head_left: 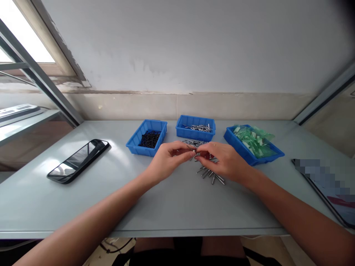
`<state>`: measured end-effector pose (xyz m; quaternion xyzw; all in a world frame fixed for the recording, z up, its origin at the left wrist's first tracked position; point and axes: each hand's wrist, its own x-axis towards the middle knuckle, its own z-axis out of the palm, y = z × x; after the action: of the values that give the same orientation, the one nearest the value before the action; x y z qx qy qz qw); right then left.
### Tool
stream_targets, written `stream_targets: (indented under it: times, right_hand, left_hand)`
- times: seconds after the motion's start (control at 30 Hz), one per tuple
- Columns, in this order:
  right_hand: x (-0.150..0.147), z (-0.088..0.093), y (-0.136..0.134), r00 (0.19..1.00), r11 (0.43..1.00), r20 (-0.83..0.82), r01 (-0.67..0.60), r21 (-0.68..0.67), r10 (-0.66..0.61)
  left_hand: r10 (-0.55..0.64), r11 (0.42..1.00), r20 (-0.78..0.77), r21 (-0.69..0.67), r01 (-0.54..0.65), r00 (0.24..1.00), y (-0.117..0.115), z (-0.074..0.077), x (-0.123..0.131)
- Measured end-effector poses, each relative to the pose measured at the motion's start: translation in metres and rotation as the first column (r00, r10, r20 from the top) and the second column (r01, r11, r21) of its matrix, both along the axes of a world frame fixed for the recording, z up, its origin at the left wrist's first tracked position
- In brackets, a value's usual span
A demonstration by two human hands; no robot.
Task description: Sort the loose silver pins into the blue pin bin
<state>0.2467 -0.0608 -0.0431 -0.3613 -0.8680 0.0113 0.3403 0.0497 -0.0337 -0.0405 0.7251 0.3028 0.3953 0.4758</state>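
My left hand [170, 159] and my right hand [222, 159] meet fingertip to fingertip at the middle of the table. Each is closed in a pinch around something small, too small to make out. Thin silver metal pins [213, 175] lie loose on the table under and beside my right hand, and more lie just beyond my fingers. Behind my hands stands a blue bin [195, 133] with similar silver pieces [201, 128]. A second blue bin [142, 150] at the left contains black screw-like pieces [150, 139].
At the right a blue bin [241, 150] holds green plastic bags [256, 140]. A black phone [79, 160] lies at the left of the grey table [177, 210]. A partly blurred tablet-like device [332, 192] rests at the right edge. Metal posts flank the table, with a wall behind.
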Motion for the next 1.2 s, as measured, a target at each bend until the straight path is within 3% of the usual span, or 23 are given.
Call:
stream_targets:
  times: [0.37, 0.53, 0.87, 1.0, 1.2]
  right_hand:
    - [-0.002, -0.003, 0.0, 0.998, 0.995, 0.053, 0.023, 0.092, -0.028]
    - [0.0, 0.002, -0.001, 0.998, 0.991, 0.053, 0.039, 0.126, -0.046]
    - [-0.004, 0.007, -0.005, 0.992, 0.988, 0.083, -0.108, 0.108, 0.099]
    - [-0.003, 0.006, -0.004, 0.994, 0.991, 0.071, -0.095, 0.09, 0.089]
    - [-0.001, 0.004, -0.002, 0.999, 0.997, 0.051, -0.013, 0.073, 0.009]
  left_hand:
    - [-0.021, 0.992, -0.023, -0.124, 0.018, 1.0, -0.002, 0.003, 0.001]
    - [-0.033, 0.997, -0.149, -0.075, 0.022, 0.988, -0.001, 0.004, 0.0]
    - [-0.166, 0.985, -0.281, -0.005, 0.172, 0.945, -0.001, 0.002, -0.002]
    - [-0.128, 0.992, -0.235, -0.05, 0.119, 0.964, 0.0, 0.002, -0.003]
    - [-0.036, 0.988, 0.053, -0.149, 0.044, 0.998, 0.002, 0.003, -0.004]
